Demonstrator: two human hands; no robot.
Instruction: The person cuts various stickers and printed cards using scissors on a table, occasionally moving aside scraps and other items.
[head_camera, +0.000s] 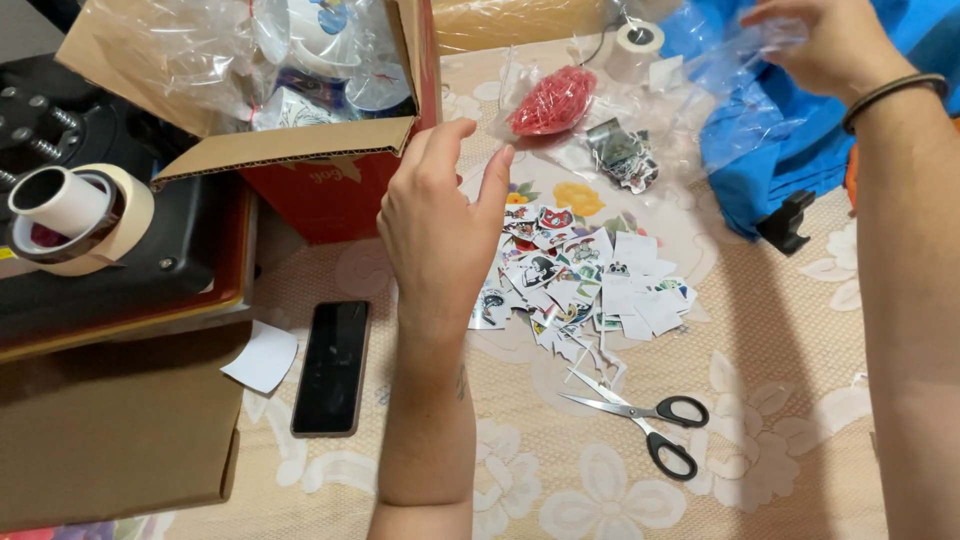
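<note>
My left hand (435, 225) hovers raised above the flowered tablecloth (760, 440), fingers slightly apart, holding nothing, just beside the flap of an open red cardboard box (320, 185). To its right lies a pile of small cut-out stickers (585, 280). My right hand (825, 45) reaches to the far top right and grips a clear plastic bag (735, 55) over blue plastic sheeting (790, 140). Black-handled scissors (645, 420) lie open near the front of the pile.
A black phone (332, 365) lies face up left of my forearm, next to a white paper scrap (262, 357). Tape rolls (75, 215) sit on a black machine (120, 260) at left. A red bundle in plastic (552, 100), a small sticker bag (620, 150) and a white tape roll (635, 48) lie behind.
</note>
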